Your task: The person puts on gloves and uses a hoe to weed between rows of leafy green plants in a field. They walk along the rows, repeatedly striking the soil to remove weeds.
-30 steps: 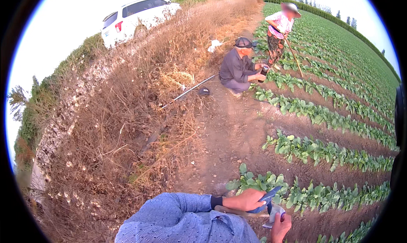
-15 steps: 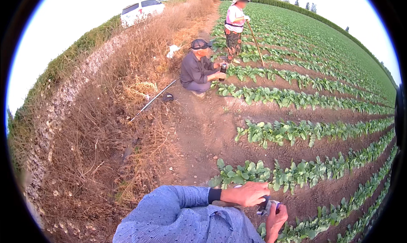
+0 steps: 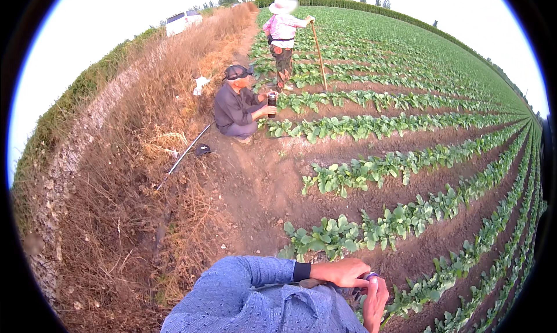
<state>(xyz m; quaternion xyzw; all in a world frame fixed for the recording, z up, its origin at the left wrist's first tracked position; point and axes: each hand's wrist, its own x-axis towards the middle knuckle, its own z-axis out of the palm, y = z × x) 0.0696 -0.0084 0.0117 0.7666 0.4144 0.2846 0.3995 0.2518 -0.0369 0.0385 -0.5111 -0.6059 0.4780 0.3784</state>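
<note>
A big field (image 3: 441, 118) spreads out to the right, with long rows of leafy green plants (image 3: 371, 170) and brown dirt (image 3: 261, 182) between them. On the left is a bank of dry grass (image 3: 116, 217), and far back sits a white car (image 3: 183, 20).

One person (image 3: 284, 40) in a pink top and pale hat stands in the rows, holding a long stick (image 3: 319, 57). A second person (image 3: 235, 106) in dark clothes squats at the end of a row with a dark cup (image 3: 271, 103) in one hand. A thin pole (image 3: 183, 156) lies on the ground near them.

Right below us is a blue sleeve (image 3: 249, 298). The left hand (image 3: 345, 272) reaches across and its fingers curl over a small thing (image 3: 371, 276) with a bit of purple on it. The right hand (image 3: 377, 304) comes up from under and touches the same small thing. It sits between both hands, low in the view, just above the nearest plants. (I cannot tell what it is, or how tight the fingers press.)

I think it could slip, because only the fingertips seem to be on it. Then it would drop into the soft dirt or the leaves, where something so little is hard to find.
</note>
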